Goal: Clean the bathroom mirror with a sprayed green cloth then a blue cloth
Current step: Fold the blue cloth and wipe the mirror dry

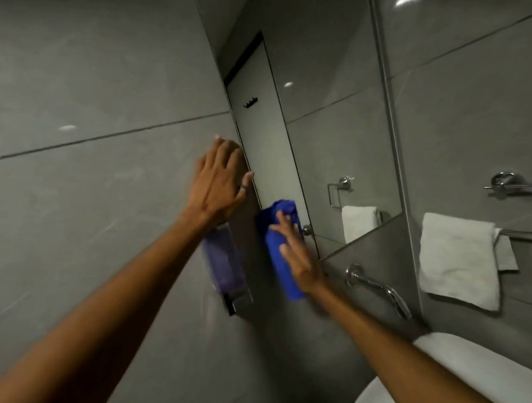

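Our blue cloth (280,263) sits bunched at the lower left corner of the mirror (331,113), pressed flat by our right hand (300,257), its fingers straight. Our left hand (219,179) grips nothing and braces, fingers spread, on the wall (106,208) beside it. We'd best press evenly, with overlapping strokes.

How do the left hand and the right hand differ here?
The left hand rests empty on the wall tile beside the mirror; the right hand presses the blue cloth at the mirror's lower left edge. The left hand is higher than the right hand and shows a ring. Both have straight fingers.
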